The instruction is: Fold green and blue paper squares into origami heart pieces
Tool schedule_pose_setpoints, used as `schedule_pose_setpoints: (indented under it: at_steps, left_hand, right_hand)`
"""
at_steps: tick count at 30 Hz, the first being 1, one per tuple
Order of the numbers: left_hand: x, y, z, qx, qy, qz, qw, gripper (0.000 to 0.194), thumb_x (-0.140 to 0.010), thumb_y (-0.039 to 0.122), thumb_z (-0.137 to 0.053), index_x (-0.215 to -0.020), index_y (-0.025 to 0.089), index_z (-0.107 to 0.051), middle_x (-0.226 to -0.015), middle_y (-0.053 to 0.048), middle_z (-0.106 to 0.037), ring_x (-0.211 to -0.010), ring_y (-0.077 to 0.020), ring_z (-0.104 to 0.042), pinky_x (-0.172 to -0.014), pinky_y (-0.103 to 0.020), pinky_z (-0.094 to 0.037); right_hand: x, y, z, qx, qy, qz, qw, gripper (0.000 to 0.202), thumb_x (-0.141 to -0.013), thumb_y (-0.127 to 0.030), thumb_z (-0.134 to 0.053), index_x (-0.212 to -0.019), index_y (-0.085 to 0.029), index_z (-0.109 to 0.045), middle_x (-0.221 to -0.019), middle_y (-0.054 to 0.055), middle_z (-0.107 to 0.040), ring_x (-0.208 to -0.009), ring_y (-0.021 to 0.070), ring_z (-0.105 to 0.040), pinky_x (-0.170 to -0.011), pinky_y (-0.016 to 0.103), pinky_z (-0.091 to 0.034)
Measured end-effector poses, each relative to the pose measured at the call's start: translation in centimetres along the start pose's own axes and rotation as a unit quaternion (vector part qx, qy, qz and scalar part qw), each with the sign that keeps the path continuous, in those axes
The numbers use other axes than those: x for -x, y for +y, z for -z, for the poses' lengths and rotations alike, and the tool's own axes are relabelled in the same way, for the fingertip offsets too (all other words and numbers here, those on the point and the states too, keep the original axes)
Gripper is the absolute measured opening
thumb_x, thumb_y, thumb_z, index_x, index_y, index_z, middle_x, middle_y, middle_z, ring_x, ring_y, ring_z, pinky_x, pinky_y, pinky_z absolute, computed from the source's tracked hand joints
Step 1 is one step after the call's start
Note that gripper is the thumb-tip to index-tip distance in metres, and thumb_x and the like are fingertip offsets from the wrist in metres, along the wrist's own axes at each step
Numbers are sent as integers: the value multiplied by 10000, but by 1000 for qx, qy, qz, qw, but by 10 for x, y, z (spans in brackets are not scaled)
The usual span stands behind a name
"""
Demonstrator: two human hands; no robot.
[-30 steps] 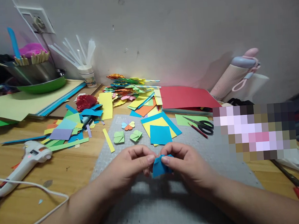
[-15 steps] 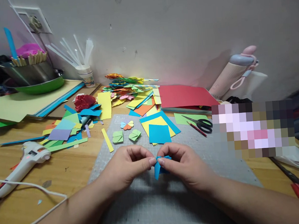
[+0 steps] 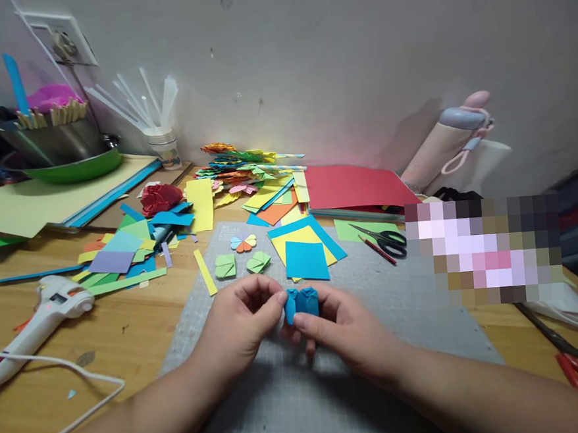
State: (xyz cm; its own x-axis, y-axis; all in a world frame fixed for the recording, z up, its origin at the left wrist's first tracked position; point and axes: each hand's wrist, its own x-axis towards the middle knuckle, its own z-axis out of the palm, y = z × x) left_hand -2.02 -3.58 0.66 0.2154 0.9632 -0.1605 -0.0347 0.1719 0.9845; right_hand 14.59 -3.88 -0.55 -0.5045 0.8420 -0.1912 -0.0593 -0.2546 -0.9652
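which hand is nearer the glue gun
Left. The left hand is to the right of the glue gun; the right hand is farther right, beyond the left hand.

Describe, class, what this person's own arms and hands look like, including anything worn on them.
The left hand and right hand are ungloved, with no rings visible. Both forearms are bare as far as the picture shows: no sleeve, watch or bracelet appears. Nail details are too small to tell.

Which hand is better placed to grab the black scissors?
Probably the right hand: the black scissors lie on its side, while the left hand must reach across. Both are at the folded blue paper.
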Motion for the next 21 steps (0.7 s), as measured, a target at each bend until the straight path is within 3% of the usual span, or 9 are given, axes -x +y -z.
schedule_pose_setpoints:
  at_steps: [6, 13, 16, 21]
  left_hand:
    - [0, -3, 0, -78, -11, -34, 996, 131, -795, 269, -597, -730, 166, -549, -674, 5, -592, -644, -151, -580, -643, -280, -461]
    - [0, -1, -1, -6, -129, -2, 992, 78, -806, 236, -572, -777, 167, -551, -727, -2, -620, -703, -157, -613, -689, -289, -471]
    - [0, -1, -1, -58, -124, -3, 991, 136, -805, 254, -574, -711, 155, -566, -704, -14, -624, -693, -156, -589, -677, -278, -450]
    - [-2, 3, 2, -108, -57, -20, 992, 189, -794, 283, -581, -658, 151, -571, -637, 13, -569, -628, -130, -507, -621, -243, -398]
  right_hand:
    - [0, -6, 1, 27, 45, 3, 999, 109, -778, -276, -564, -743, -178, -528, -635, -14, -578, -522, 92, -475, -495, 229, -374]
    - [0, -7, 4, 77, 34, 19, 996, 51, -731, -200, -506, -681, -188, -499, -561, -38, -510, -502, 97, -447, -485, 231, -352]
    - [1, -6, 4, 74, 32, 25, 996, 39, -751, -208, -509, -722, -184, -521, -574, -40, -502, -504, 95, -437, -487, 231, -351]
    - [1, -5, 3, 42, 13, 65, 997, 113, -818, -290, -566, -815, -181, -533, -668, -23, -538, -572, 100, -485, -511, 230, -376]
